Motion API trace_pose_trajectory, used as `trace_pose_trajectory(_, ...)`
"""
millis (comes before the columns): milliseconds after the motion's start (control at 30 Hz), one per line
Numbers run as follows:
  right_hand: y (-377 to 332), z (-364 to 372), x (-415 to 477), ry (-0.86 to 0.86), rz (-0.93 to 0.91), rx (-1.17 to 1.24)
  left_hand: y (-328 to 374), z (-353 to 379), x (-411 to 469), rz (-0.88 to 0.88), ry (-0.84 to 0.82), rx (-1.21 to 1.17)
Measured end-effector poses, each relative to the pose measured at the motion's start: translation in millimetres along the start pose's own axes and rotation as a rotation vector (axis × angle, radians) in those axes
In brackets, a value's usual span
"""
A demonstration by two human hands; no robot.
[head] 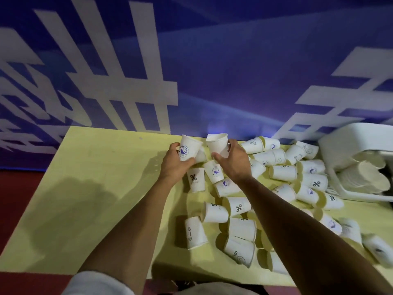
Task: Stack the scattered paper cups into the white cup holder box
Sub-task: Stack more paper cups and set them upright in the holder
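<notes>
Two hands each grip one white paper cup above the yellow table [89, 188]: left hand [173, 165] a whale-printed cup [188, 148], right hand [235, 162] a plain-sided cup [218, 144], with the white plastic cup holder box [348, 143] lying at the far right.

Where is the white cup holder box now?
In the head view, the white cup holder box lies at the far right of the yellow table, beside the blue wall, right of the scattered paper cups.

White paper cups [238, 207] lie tipped over across the counter [95, 177]. A whale cup [188, 149] and a second cup [218, 145] are held up above it. The white cup holder box [340, 150] lies tipped at the right, with cups stacked inside.
</notes>
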State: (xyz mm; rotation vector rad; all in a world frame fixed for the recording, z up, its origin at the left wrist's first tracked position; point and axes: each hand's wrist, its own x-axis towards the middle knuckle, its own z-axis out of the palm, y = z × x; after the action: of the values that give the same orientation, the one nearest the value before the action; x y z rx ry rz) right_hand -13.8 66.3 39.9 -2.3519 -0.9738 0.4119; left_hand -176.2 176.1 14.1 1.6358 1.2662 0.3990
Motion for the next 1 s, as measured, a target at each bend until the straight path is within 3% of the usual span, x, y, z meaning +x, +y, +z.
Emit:
trace_pose_trajectory(333,76,-74,-27,0.013,-0.032,0.08,54,73,-55,0.032,-0.08,0.058)
trace_pose_trajectory(833,229,-204,-34,-0.139,-0.108,0.162,123,243,-146,-0.016,-0.059,0.004)
trace_pose_trajectory(1000,254,-236,-33,-0.062,-0.042,0.166,151,273,-134,0.05,-0.146,0.025)
